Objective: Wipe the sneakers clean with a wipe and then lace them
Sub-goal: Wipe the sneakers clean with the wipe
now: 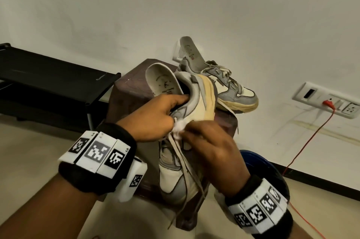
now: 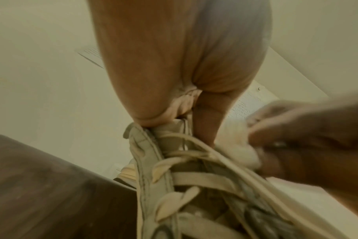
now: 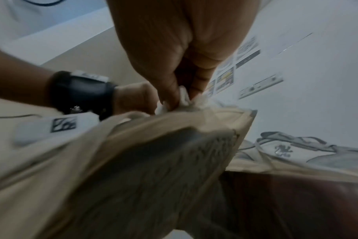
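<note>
The left hand [image 1: 155,116] grips a sneaker [image 1: 181,141] by its heel collar, toe hanging down in front of a brown stool [image 1: 128,98]. The right hand [image 1: 212,147] pinches a crumpled white wipe [image 1: 179,127] against the shoe's side. The sneaker looks light, its upper soft and its sole stiff, so the collar seems the firm hold; loose laces [image 1: 187,190] dangle. A second sneaker [image 1: 229,86] sits on the stool. Most of the wipe is hidden by fingers, and both wrist views are blurred.
</note>
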Action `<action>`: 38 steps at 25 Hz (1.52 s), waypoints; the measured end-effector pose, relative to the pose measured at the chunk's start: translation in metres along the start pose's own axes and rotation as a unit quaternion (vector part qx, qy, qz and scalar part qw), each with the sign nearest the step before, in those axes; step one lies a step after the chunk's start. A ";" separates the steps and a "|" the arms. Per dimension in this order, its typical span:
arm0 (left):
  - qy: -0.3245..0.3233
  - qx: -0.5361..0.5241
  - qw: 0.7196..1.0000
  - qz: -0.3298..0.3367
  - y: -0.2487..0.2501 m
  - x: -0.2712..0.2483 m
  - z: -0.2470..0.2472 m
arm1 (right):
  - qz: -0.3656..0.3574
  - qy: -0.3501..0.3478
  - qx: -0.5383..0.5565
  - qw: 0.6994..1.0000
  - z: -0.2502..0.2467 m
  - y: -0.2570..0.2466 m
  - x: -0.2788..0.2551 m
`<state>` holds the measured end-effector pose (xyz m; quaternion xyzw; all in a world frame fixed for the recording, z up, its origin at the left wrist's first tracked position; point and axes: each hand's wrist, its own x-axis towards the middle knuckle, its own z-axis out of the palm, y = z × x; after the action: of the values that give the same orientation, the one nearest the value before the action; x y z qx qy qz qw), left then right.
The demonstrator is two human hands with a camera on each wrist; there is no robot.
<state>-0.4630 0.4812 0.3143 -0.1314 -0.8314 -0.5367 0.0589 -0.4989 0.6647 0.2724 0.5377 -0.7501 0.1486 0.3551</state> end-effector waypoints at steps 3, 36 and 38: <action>-0.009 0.023 1.000 0.013 0.002 0.002 0.001 | -0.039 -0.037 -0.030 0.998 0.001 -0.006 -0.016; 0.158 -0.065 0.985 0.038 -0.024 0.015 -0.012 | 0.112 0.049 -0.013 0.992 -0.010 0.035 0.046; 0.188 -0.094 0.977 0.030 -0.026 0.018 -0.013 | 0.082 -0.012 0.007 0.997 -0.011 0.030 0.036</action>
<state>-0.4885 0.4624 0.3011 -0.0582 -0.7471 -0.6254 0.2177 -0.5287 0.6576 0.3098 0.4786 -0.7947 0.1759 0.3293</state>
